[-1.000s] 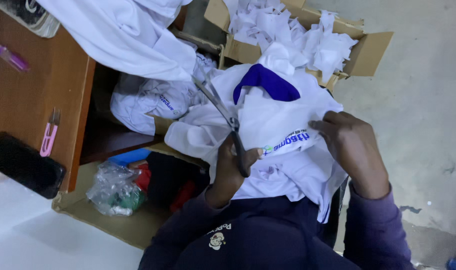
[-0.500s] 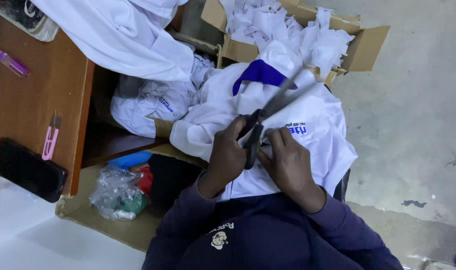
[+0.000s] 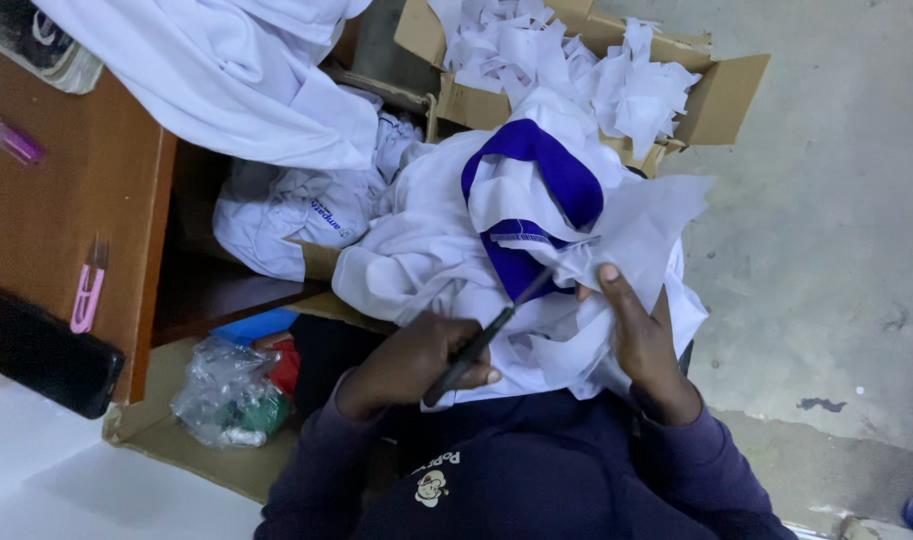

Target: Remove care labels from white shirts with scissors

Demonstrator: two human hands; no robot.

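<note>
Scissors (image 3: 496, 330) now lowered in left hand's (image 3: 416, 362) grip; right hand (image 3: 641, 335) pinches white shirt (image 3: 426, 250).

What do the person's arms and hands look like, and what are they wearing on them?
Both arms are covered by long, dark purple-navy sleeves that reach to the wrists. The left hand and the right hand are bare: no gloves, and no rings or watch that can be seen. The sleeves are plain, with soft folds; a small pale emblem sits on the chest of the same top.
</note>
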